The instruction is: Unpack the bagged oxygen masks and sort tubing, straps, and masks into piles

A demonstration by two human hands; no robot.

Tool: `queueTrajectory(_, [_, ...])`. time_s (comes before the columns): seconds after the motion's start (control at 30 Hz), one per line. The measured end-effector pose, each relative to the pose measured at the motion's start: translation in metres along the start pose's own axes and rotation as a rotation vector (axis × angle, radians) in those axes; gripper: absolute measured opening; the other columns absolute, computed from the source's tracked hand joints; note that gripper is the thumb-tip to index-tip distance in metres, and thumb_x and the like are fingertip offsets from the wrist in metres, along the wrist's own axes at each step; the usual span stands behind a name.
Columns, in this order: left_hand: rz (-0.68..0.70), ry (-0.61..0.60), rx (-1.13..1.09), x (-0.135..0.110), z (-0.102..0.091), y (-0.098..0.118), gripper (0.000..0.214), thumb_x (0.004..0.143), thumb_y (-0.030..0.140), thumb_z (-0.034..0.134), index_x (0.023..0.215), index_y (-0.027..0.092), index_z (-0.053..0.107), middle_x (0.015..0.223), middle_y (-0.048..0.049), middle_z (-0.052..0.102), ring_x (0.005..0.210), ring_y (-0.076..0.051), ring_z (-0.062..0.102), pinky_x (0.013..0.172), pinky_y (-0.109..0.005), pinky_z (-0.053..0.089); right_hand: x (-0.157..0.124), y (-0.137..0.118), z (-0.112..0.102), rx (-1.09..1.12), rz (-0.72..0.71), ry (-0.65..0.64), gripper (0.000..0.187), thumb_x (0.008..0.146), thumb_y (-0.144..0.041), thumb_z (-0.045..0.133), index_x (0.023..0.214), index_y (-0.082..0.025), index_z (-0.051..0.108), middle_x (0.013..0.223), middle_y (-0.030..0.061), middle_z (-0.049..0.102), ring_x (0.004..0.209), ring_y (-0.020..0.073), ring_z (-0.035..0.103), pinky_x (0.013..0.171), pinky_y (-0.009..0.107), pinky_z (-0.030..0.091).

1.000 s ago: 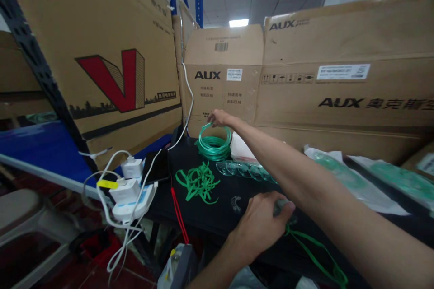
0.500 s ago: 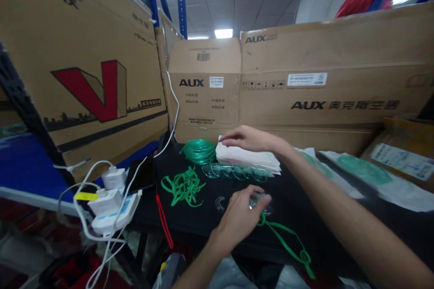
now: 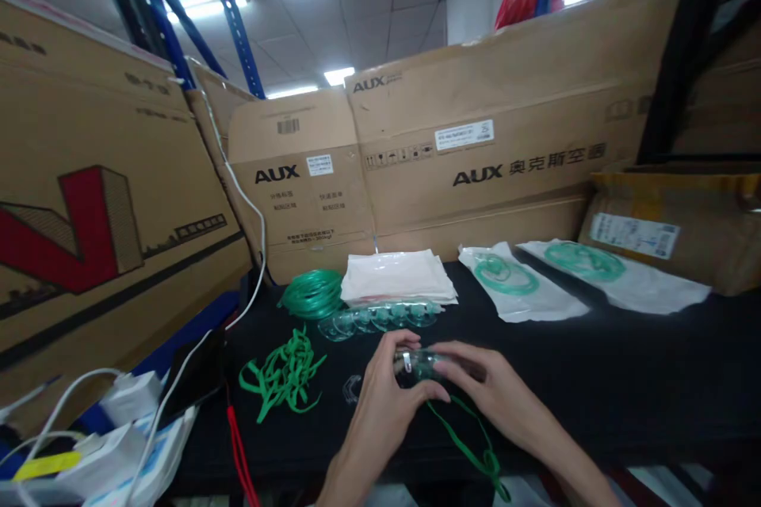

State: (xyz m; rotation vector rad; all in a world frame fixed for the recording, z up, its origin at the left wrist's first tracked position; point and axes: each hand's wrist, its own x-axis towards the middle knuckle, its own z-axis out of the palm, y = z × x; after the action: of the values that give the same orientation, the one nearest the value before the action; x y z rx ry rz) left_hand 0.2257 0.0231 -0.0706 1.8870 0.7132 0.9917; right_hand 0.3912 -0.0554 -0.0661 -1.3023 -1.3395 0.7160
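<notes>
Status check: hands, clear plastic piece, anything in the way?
Left hand and right hand holding clear plastic piece. Green strap trailing nearside. Nothing seen blocking the hands.

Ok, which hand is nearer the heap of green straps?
Left. The left hand is to the right of the heap of green straps, apart from it; the right hand is farther right, across the clear plastic piece both hold.

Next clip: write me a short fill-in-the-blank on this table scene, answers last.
1. The left hand and right hand hold a clear plastic piece beside a knotted strap coloured ____.
2. The biggest letter on the leftmost box is ____.
3. In view, the loose tubing coil sits ____ of the white stack.

Missing: green; V; left.
</notes>
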Motion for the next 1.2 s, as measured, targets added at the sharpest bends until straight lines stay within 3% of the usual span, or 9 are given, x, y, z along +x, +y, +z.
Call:
queueTrajectory(0.13, [-0.006,0.053,-0.025,0.000,0.000,-0.001,0.050,0.075,0.030,0.084,0.118,0.024,0.058,0.123,-0.0046,0.063,0.115,-0.023,0.063,0.102,-0.038,0.051,-0.002,0.006,-0.005,0.131,0.037,0.127,0.030,0.088,-0.051,0.067,0.100,-0.025,0.077,0.101,0.0061,0.079,0.098,0.0263,0.074,0.086,0.033,0.058])
queueTrajectory(0.23, [-0.028,0.088,0.041,0.009,0.000,0.003,0.039,0.082,0.037,0.078,0.113,0.022,0.060,0.115,-0.0050,0.066,0.105,-0.022,0.065,0.093,-0.037,0.053,-0.004,0.009,-0.008,0.220,0.043,0.177,0.030,0.088,-0.052,0.068,0.097,-0.023,0.073,0.097,0.0061,0.079,0.092,0.0234,0.074,0.081,0.030,0.059])
queueTrajectory(0.43, [0.058,-0.249,0.110,0.033,0.004,0.022,0.011,0.096,0.029,0.063,0.099,0.024,0.073,0.093,0.0006,0.072,0.087,-0.017,0.066,0.080,-0.027,0.050,-0.001,0.010,-0.006,0.409,0.114,0.136,0.035,0.083,-0.048,0.077,0.106,-0.023,0.067,0.105,0.0062,0.078,0.100,0.0223,0.074,0.090,0.031,0.058])
queueTrajectory(0.53, [0.046,-0.307,0.162,0.035,0.003,0.026,0.014,0.097,0.027,0.061,0.103,0.027,0.074,0.095,0.0020,0.073,0.088,-0.017,0.065,0.082,-0.027,0.048,0.000,0.010,-0.005,0.431,0.145,0.117,0.039,0.078,-0.044,0.083,0.108,-0.023,0.067,0.108,0.0062,0.078,0.102,0.0235,0.074,0.094,0.034,0.058])
queueTrajectory(0.7, [0.025,-0.375,0.213,0.036,-0.008,0.022,0.012,0.093,0.030,0.068,0.102,0.029,0.077,0.089,0.0029,0.073,0.080,-0.017,0.065,0.074,-0.025,0.048,0.000,0.010,-0.009,0.394,0.170,0.213,0.044,0.074,-0.048,0.084,0.108,-0.024,0.068,0.105,0.0075,0.079,0.098,0.0249,0.075,0.091,0.036,0.059])
queueTrajectory(0.87, [0.174,-0.344,0.323,0.037,-0.009,0.022,0.012,0.094,0.023,0.065,0.097,0.026,0.076,0.085,0.0016,0.071,0.079,-0.017,0.065,0.075,-0.027,0.049,0.000,0.005,-0.010,0.356,0.184,0.222,0.038,0.071,-0.047,0.086,0.096,-0.024,0.071,0.094,0.0057,0.080,0.090,0.0233,0.076,0.082,0.030,0.061])
queueTrajectory(1.07, [0.344,-0.279,0.430,0.036,-0.005,0.022,0.013,0.097,0.019,0.060,0.097,0.023,0.073,0.096,-0.0007,0.073,0.092,-0.018,0.067,0.094,-0.033,0.049,-0.004,0.010,-0.008,0.288,0.124,0.301,0.034,0.070,-0.046,0.086,0.084,-0.023,0.065,0.081,0.0029,0.076,0.076,0.0190,0.074,0.068,0.025,0.060])
queueTrajectory(1.2, [0.377,-0.130,0.524,0.044,-0.016,0.018,0.015,0.098,0.020,0.057,0.095,0.022,0.072,0.097,-0.0022,0.073,0.094,-0.020,0.067,0.092,-0.034,0.050,-0.005,0.008,-0.010,0.244,0.140,0.373,0.039,0.071,-0.054,0.083,0.086,-0.023,0.065,0.083,0.0063,0.077,0.079,0.0232,0.076,0.070,0.031,0.062])
